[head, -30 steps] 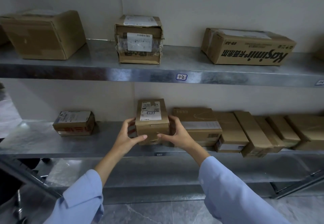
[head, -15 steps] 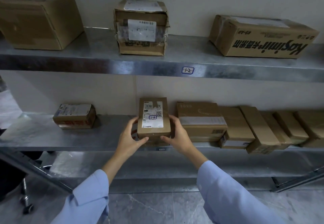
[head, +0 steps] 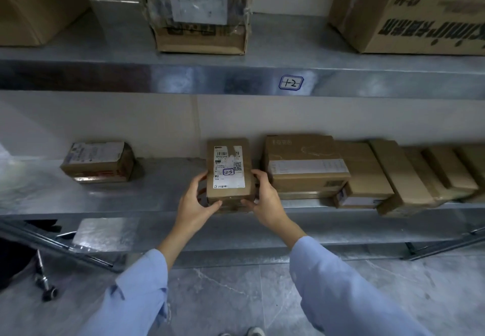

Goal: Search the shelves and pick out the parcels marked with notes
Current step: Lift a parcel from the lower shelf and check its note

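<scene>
At the lower steel shelf [head: 157,199], one note-marked parcel [head: 227,170] is gripped by the curled left hand [head: 194,201] and right hand [head: 265,199]; neighbouring boxes [head: 304,167] are judged unchecked.

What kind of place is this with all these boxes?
Probably a parcel storeroom or pickup point: metal shelves hold labelled boxes, a handwritten number tag marks a shelf edge, and the left hand and right hand hold a small labelled parcel.

A small brown parcel [head: 228,170] with a white label and handwritten "2-3" note [head: 228,172] stands tilted on the lower shelf [head: 162,193].
</scene>
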